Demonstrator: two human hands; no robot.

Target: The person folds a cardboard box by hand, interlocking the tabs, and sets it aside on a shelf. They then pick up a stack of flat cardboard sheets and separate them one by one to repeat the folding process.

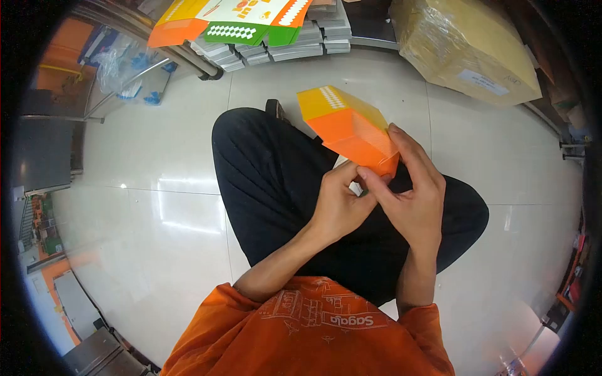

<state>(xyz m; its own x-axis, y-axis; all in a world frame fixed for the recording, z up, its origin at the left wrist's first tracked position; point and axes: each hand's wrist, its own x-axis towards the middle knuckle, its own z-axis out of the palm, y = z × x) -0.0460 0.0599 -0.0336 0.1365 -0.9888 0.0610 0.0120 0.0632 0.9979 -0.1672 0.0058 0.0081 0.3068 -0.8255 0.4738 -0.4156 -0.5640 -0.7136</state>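
Note:
An orange and yellow cardboard carton [348, 125], partly folded into shape, is raised over my crossed legs, tilted with its yellow side up. White diamond marks run along that yellow panel. My left hand [342, 203] is closed at the carton's near lower end; its fingertips are hidden behind the board. Along the same end, my right hand [414, 194] pinches the carton, with the thumb near the left thumb and a finger up on the right edge. A small whitish flap shows between the hands.
Stacks of flat grey-white sheets [332, 31] stand ahead, with a flat printed carton [232, 19] in orange, yellow and green on top. A large wrapped brown box [467, 53] sits front right. A metal-legged rack and plastic bags [135, 66] are front left, on the tiled floor [157, 238].

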